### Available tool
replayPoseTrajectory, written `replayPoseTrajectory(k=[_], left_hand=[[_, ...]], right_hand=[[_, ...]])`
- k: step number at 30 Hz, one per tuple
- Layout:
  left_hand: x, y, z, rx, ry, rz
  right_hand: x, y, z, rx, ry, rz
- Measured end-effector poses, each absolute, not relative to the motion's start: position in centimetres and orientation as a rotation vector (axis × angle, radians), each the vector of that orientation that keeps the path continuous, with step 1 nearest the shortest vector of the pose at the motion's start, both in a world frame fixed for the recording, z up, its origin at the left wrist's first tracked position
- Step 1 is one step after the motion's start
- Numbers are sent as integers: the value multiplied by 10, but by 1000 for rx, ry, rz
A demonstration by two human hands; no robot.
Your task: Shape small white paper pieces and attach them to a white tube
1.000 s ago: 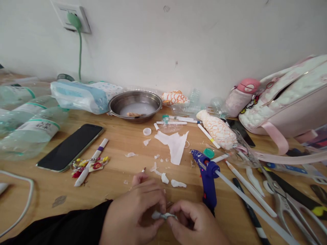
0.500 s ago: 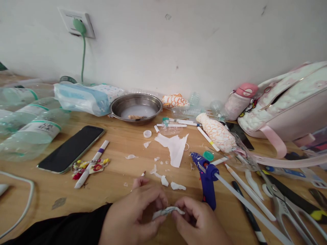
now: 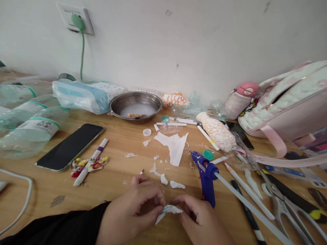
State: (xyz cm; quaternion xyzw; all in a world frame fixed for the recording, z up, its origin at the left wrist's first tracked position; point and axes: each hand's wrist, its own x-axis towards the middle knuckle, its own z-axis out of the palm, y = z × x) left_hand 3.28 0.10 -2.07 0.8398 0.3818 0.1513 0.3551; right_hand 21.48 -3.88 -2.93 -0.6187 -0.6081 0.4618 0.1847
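At the near edge of the wooden table (image 3: 117, 139), my left hand (image 3: 133, 212) and my right hand (image 3: 201, 221) meet. Both pinch a small crumpled scrap of white paper (image 3: 167, 211) between thumb and fingertips, just above the tabletop. A black sleeve covers my left forearm. A thin red-tipped stick (image 3: 141, 172) pokes out just beyond my left hand. Torn white paper bits (image 3: 176, 184) lie right beyond my hands. A blue glue gun (image 3: 206, 177) with a white glue stick stands just right of my right hand.
A larger torn white sheet (image 3: 175, 146), a steel bowl (image 3: 135, 105), a black phone (image 3: 71, 146), a marker (image 3: 90, 166) and empty plastic bottles (image 3: 33, 131) lie left and centre. Pens, scissors (image 3: 286, 207), a patterned bottle fish (image 3: 217, 131) and a pink backpack (image 3: 288, 102) crowd the right.
My fingers have worked the paper scrap, which now looks more opened out and hangs lower between my hands. The view shifted slightly. Nothing else on the table moved.
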Motion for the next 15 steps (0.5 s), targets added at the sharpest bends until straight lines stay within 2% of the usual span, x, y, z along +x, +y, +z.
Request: replayPoseTrajectory(k=[5,15], left_hand=[[32,1,-24,2182,968,405],[33,-2,-16,2223,832,358]], right_hand=[[215,-39,-29,-1597,-1696,1367],[207,-37,-14,-1724,-1555,1503]])
